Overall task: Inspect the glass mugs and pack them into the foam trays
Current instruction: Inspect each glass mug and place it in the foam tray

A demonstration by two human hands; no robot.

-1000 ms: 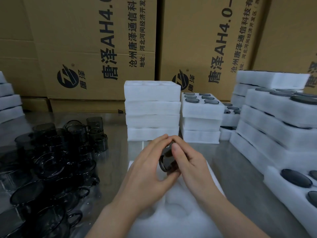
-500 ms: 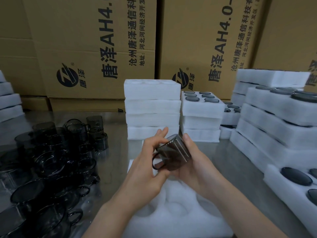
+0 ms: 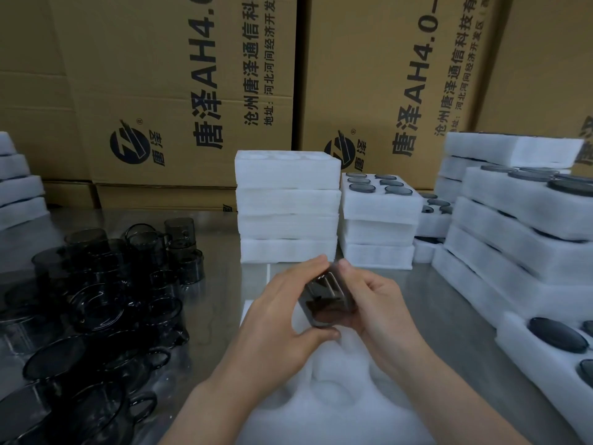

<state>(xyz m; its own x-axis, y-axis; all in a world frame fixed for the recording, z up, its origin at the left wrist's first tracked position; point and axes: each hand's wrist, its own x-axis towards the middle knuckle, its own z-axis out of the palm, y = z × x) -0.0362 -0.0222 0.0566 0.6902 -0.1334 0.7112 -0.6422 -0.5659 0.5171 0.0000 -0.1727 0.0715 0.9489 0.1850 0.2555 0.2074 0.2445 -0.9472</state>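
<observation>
A smoky grey glass mug point(image 3: 325, 298) is held between both hands above a white foam tray point(image 3: 324, 403) with round empty pockets. My left hand point(image 3: 282, 322) grips the mug from the left, fingers over its top and thumb under its lower rim. My right hand point(image 3: 375, 306) curls round the mug's right side. The mug is tilted, its ribbed wall facing me. Its handle is hidden. A heap of the same dark glass mugs point(image 3: 96, 309) lies on the steel table at the left.
A stack of empty foam trays point(image 3: 287, 207) stands behind my hands. Stacks of filled trays point(image 3: 378, 203) sit to its right, with more filled trays point(image 3: 526, 226) along the right edge. Cardboard boxes point(image 3: 179, 91) wall off the back. More foam point(image 3: 19, 191) lies far left.
The mug has been turned in my hands: first its rim faced me, then its side with the handle at the left, and now it tilts with the handle out of sight.
</observation>
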